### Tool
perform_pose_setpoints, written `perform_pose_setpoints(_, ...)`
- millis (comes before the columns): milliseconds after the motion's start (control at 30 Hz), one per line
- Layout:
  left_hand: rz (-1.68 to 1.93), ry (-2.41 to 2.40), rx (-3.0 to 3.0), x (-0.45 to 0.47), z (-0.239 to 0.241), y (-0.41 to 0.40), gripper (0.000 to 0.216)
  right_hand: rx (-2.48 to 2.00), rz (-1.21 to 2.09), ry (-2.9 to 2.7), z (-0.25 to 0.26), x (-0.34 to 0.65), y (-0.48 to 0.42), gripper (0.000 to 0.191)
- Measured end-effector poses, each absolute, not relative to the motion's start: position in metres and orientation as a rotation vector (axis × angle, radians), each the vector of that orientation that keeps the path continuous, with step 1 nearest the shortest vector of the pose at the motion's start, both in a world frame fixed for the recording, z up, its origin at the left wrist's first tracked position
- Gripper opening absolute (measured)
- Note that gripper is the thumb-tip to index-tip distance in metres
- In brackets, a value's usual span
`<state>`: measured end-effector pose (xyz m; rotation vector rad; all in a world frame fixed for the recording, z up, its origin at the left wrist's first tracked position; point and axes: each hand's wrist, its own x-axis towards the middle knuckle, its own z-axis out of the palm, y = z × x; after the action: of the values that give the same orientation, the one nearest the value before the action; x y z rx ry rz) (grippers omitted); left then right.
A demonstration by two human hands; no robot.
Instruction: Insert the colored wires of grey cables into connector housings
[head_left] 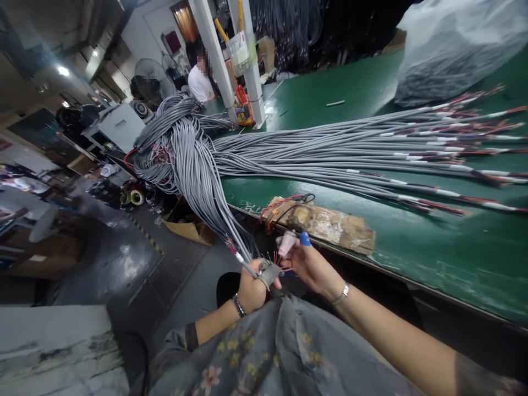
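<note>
My left hand (pixel 253 286) is closed around the end of a grey cable (pixel 243 250), with a grey wrap on one finger. Thin coloured wires (pixel 274 257) fan out of the cable just above that grip. My right hand (pixel 311 267) is beside these wires, its fingers curled and a blue cover on one fingertip. Pale pink wraps cover other fingers of this hand. Whatever lies between its fingertips is too small to make out. From my left hand the cable runs up into a large grey cable bundle (pixel 198 159) hanging over the table's edge.
Many cable ends with white sleeves (pixel 412 157) spread across the green table (pixel 454 253). A worn wooden board (pixel 338 225) with red and black leads lies at its near edge. A clear plastic bag (pixel 457 49) stands at the back right. Another person (pixel 200 82) sits beyond the white post (pixel 214 55).
</note>
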<state>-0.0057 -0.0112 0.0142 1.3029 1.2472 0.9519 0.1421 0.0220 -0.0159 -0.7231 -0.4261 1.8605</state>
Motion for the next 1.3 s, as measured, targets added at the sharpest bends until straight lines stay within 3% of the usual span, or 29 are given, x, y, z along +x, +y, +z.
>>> perform_pose_setpoints(200, 0.874, 1.239, 1.449, -0.012, 0.014, -0.015, 0.051, -0.741, 2.111, -0.732, -0.014, 0.156, 0.017, 0.045)
perform_pose_setpoints(567, 0.495, 1.175, 1.636, -0.014, 0.005, -0.001, 0.031, -0.947, 1.951, -1.052, -0.013, 0.155, 0.011, 0.047)
perform_pose_setpoints(767, 0.763, 1.272, 1.390, -0.010, 0.006, -0.002, 0.043, -0.884, 1.889, -0.834, -0.014, 0.167, 0.005, 0.049)
perform_pose_setpoints(1033, 0.905, 1.257, 1.328, -0.006, 0.009, -0.002, 0.047, -0.930, 1.714, -0.912, -0.012, 0.144, -0.003, 0.038)
perform_pose_setpoints(1300, 0.835, 1.175, 1.462, -0.016, 0.008, -0.009, 0.053, -0.860, 1.931, -0.911, -0.003, 0.126, 0.009, 0.040)
